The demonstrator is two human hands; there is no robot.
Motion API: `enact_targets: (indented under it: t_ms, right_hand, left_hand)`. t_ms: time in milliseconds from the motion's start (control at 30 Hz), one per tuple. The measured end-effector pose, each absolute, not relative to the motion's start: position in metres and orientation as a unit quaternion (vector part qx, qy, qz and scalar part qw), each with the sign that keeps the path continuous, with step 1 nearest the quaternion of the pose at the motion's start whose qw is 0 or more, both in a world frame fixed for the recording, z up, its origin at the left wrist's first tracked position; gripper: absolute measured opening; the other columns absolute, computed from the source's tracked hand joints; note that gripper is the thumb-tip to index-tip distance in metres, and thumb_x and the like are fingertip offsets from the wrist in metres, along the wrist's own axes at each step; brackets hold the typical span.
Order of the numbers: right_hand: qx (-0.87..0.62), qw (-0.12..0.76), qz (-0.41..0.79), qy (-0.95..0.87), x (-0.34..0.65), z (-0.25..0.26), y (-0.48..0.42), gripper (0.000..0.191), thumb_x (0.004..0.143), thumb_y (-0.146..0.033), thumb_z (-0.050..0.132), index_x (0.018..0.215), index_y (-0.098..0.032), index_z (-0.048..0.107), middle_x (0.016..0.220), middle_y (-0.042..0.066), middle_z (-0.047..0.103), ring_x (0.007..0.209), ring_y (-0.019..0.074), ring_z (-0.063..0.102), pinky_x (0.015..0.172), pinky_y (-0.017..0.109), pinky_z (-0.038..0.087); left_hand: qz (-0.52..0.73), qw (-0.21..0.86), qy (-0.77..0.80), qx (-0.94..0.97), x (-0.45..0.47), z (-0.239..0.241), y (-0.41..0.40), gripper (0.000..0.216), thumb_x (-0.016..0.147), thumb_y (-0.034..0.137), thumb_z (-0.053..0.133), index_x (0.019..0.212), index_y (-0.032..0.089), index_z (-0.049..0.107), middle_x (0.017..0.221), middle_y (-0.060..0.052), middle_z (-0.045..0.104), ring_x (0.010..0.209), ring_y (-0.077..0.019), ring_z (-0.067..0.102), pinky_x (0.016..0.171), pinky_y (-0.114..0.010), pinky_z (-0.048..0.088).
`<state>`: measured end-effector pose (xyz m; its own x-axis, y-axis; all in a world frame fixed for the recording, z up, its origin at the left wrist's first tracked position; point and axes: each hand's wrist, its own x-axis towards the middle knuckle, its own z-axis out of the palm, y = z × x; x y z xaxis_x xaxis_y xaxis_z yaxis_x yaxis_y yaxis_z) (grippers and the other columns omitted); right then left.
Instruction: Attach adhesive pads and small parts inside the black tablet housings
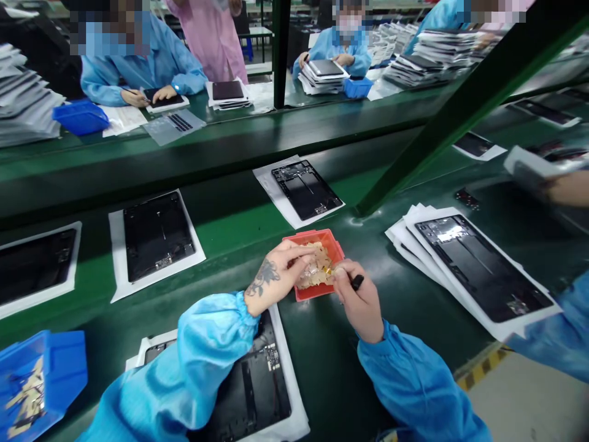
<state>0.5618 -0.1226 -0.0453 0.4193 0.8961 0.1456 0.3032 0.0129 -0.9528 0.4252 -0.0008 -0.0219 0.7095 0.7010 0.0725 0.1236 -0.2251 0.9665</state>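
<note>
A small red bin (338, 247) holds a heap of beige paper-like pieces (317, 283). My left hand (278, 274) reaches over its left side, fingers closed together above the heap; what they pinch, if anything, is too small to make out. At the bin's right rim, my right hand (361, 302) is closed around a slim tool with a black end (357, 282). A tiny yellow piece (327, 270) shows near its fingertips. Under my left forearm lies an opened tablet housing (257, 387) on white sheeting, partly covered by the sleeve.
Blue bin (69, 374) with small strips stands at left. Tablet housings (159, 236) on white sheets line the green bench, another (308, 190) behind the red bin. At right lies a stacked housing (483, 267) beside a co-worker's blurred arm (570, 187). A green post (442, 116) slants across.
</note>
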Motion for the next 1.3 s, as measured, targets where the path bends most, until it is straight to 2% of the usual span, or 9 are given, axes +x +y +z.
enact_targets:
  t_ms: [100, 200, 400, 700, 900, 1033, 1100, 1200, 1300]
  right_hand:
    - [-0.63, 0.537, 0.287, -0.482, 0.559, -0.042, -0.122, 0.021, 0.093, -0.034, 0.045, 0.08, -0.02, 0.052, 0.073, 0.001, 0.053, 0.059, 0.0118, 0.048, 0.057, 0.027, 0.04]
    - [-0.631, 0.527, 0.279, -0.496, 0.558, -0.039, -0.122, 0.02, 0.093, -0.033, 0.047, 0.078, -0.02, 0.053, 0.073, 0.001, 0.054, 0.062, 0.0129, 0.05, 0.058, 0.028, 0.041]
    - [-0.655, 0.524, 0.14, -0.525, 0.555, -0.037, -0.12, 0.004, 0.086, -0.021, 0.059, 0.086, -0.021, 0.063, 0.082, 0.003, 0.062, 0.071, 0.0147, 0.058, 0.067, 0.029, 0.047]
    - [-0.633, 0.495, 0.164, -0.572, 0.554, -0.031, -0.119, 0.013, 0.086, -0.017, 0.058, 0.088, -0.021, 0.07, 0.086, 0.003, 0.069, 0.077, 0.0161, 0.065, 0.071, 0.028, 0.052]
    - [-0.638, 0.48, 0.196, -0.569, 0.555, -0.031, -0.117, 0.012, 0.085, -0.016, 0.056, 0.078, -0.018, 0.067, 0.072, 0.001, 0.064, 0.063, 0.013, 0.059, 0.06, 0.025, 0.047]
    - [-0.663, 0.456, 0.112, -0.583, 0.556, -0.036, -0.119, 0.01, 0.083, -0.014, 0.056, 0.077, -0.018, 0.063, 0.071, 0.0, 0.062, 0.055, 0.0101, 0.051, 0.054, 0.024, 0.042]
    - [-0.687, 0.44, 0.065, -0.574, 0.558, -0.039, -0.12, 0.009, 0.083, -0.015, 0.057, 0.077, -0.018, 0.062, 0.071, 0.0, 0.062, 0.053, 0.0096, 0.048, 0.054, 0.024, 0.04]
    - [-0.712, 0.408, 0.017, -0.571, 0.562, -0.042, -0.118, 0.014, 0.085, -0.02, 0.058, 0.071, -0.018, 0.061, 0.066, 0.0, 0.06, 0.054, 0.0108, 0.049, 0.054, 0.025, 0.04]
    - [-0.711, 0.388, 0.011, -0.587, 0.563, -0.043, -0.112, 0.012, 0.087, -0.021, 0.054, 0.084, -0.017, 0.065, 0.079, 0.004, 0.063, 0.068, 0.0151, 0.058, 0.064, 0.027, 0.046]
  left_hand:
    - [0.186, 0.735, 0.262, 0.597, 0.415, -0.014, -0.009, 0.018, 0.079, 0.034, 0.065, 0.085, 0.017, 0.069, 0.082, -0.004, 0.062, 0.07, -0.0138, 0.055, 0.068, -0.027, 0.045]
    - [0.169, 0.793, 0.252, 0.528, 0.411, -0.01, -0.017, 0.017, 0.073, 0.031, 0.071, 0.075, 0.015, 0.066, 0.069, 0.0, 0.058, 0.06, -0.0103, 0.051, 0.062, -0.024, 0.043]
    - [0.245, 0.679, 0.296, 0.626, 0.41, -0.013, -0.02, 0.015, 0.077, 0.029, 0.068, 0.081, 0.015, 0.07, 0.088, -0.005, 0.063, 0.082, -0.0155, 0.058, 0.075, -0.026, 0.045]
    - [0.281, 0.563, 0.269, 0.73, 0.407, -0.011, -0.022, 0.012, 0.082, 0.02, 0.061, 0.086, 0.015, 0.072, 0.087, -0.005, 0.065, 0.08, -0.0148, 0.06, 0.074, -0.026, 0.047]
    - [0.25, 0.579, 0.277, 0.725, 0.405, -0.011, -0.022, 0.012, 0.081, 0.02, 0.062, 0.083, 0.015, 0.072, 0.086, -0.005, 0.064, 0.08, -0.0145, 0.059, 0.074, -0.026, 0.047]
    - [0.24, 0.69, 0.313, 0.607, 0.403, -0.014, -0.022, 0.01, 0.078, 0.021, 0.064, 0.079, 0.013, 0.068, 0.08, -0.004, 0.064, 0.073, -0.0134, 0.06, 0.071, -0.026, 0.048]
    - [0.254, 0.756, 0.327, 0.506, 0.4, -0.013, -0.021, 0.014, 0.076, 0.02, 0.064, 0.087, 0.012, 0.064, 0.076, -0.003, 0.063, 0.068, -0.0124, 0.061, 0.069, -0.027, 0.049]
    - [0.29, 0.784, 0.343, 0.428, 0.387, -0.011, -0.021, 0.04, 0.073, 0.017, 0.065, 0.112, 0.014, 0.056, 0.079, -0.002, 0.065, 0.068, -0.0131, 0.063, 0.067, -0.027, 0.051]
    - [0.304, 0.771, 0.359, 0.429, 0.365, -0.01, -0.023, 0.061, 0.076, 0.017, 0.063, 0.133, 0.021, 0.044, 0.083, -0.001, 0.066, 0.068, -0.0124, 0.064, 0.067, -0.026, 0.052]
